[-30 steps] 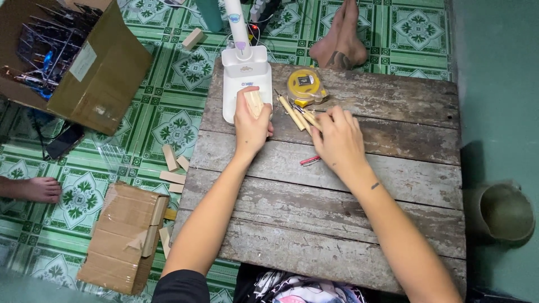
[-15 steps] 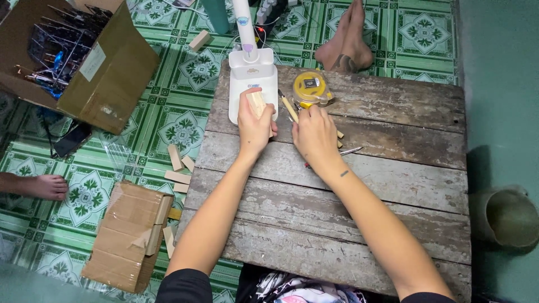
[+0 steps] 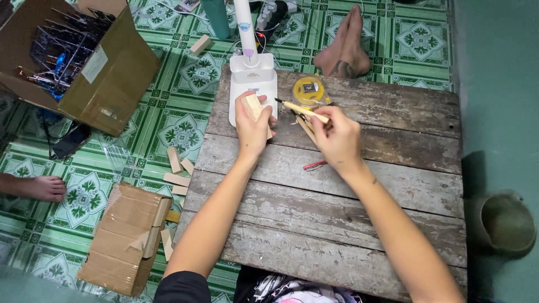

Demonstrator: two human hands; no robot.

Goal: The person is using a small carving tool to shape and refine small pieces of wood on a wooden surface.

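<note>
Left hand [image 3: 254, 124]: fingers pinching wood block [image 3: 252, 105], by lamp base [image 3: 253, 84].
Right hand [image 3: 336, 136]: fingers pinching tool [image 3: 303, 110], tip near block.

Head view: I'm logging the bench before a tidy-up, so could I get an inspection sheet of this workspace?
Surface: worn grey plank table, bare towards the near edge.
Job's things: small wooden block in the left hand; wooden-handled tool in the right hand, tip pointing at the block.
Clutter: white lamp base, round yellow container, red pen, more wooden sticks.
Grips: both hands closed on their items.
Cables: cords and power strip on the floor beyond the table.
Surroundings: green patterned tiles, cardboard boxes, loose wood blocks, bucket, other people's feet.
</note>
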